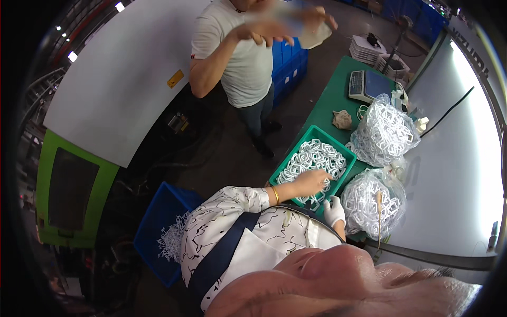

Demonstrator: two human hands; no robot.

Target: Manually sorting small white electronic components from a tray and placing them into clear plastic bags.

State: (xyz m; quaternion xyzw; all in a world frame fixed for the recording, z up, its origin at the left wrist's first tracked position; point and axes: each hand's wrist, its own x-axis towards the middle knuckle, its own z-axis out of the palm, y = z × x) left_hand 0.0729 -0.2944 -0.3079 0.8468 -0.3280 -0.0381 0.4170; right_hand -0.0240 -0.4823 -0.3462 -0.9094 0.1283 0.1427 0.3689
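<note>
My left hand, bare with a gold bracelet at the wrist, reaches into a green plastic bin. Its fingers are bent together among small white plastic frame-shaped pieces; whatever they grip is too small to make out. My right hand, in a white glove, is at the bin's near right corner. Its thumb and fingers stand apart, with no piece visible between them. White pieces cover most of the bin's bottom, thinner near my hands. Beside the right hand stands a clear plastic bag full of similar pieces.
A second full bag stands farther along the green table, near a crumpled beige cloth and a scale. On the floor, a blue bin holds more white pieces. Another person stands beyond the table, arms raised.
</note>
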